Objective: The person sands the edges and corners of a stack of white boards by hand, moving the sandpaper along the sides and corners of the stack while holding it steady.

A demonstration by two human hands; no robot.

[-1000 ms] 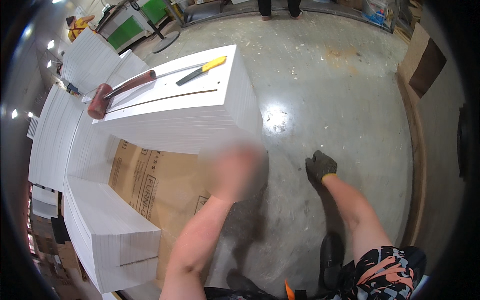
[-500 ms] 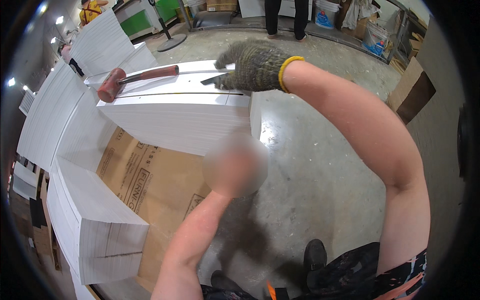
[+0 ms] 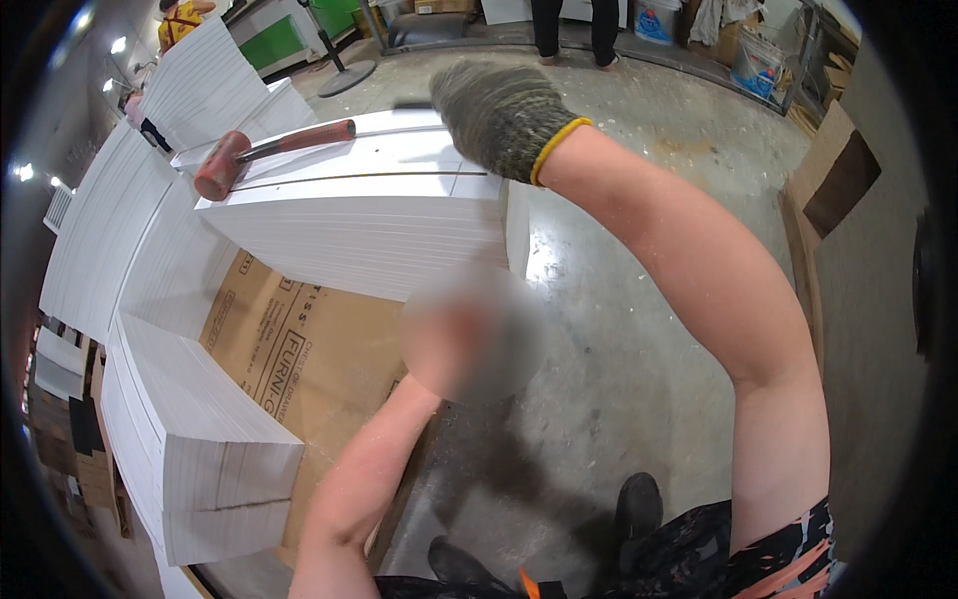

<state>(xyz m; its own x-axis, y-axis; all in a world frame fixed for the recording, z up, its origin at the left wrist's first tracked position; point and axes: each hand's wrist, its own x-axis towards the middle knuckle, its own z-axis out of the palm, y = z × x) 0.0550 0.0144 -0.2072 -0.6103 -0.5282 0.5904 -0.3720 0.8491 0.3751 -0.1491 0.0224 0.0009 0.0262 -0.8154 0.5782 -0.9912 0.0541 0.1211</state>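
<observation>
My right hand (image 3: pixel 502 122) wears a grey-green knit glove with a yellow cuff and is closed over the right end of a stack of white panels (image 3: pixel 359 235). A thin dark flat strip (image 3: pixel 412 105), like a blade, sticks out on the left of the glove; the rest of it is hidden by the fingers. My left hand (image 3: pixel 464 334) is bare and blurred, near the stack's lower right corner, so its fingers cannot be made out. A red-headed mallet (image 3: pixel 225 165) with a red and black handle lies across the top panel, left of my right hand.
Printed brown cardboard (image 3: pixel 289 344) lies between the stack and another white panel stack (image 3: pixel 230 479) at the lower left. More white stacks (image 3: pixel 100 230) stand farther left. Another person's dark-trousered legs (image 3: pixel 577 30) are at the back, with buckets (image 3: pixel 755 75) to their right.
My right hand has lifted and turned over, from pinching the dark strip low over the top panel to a closed grip with the strip higher up. The mallet stays put.
</observation>
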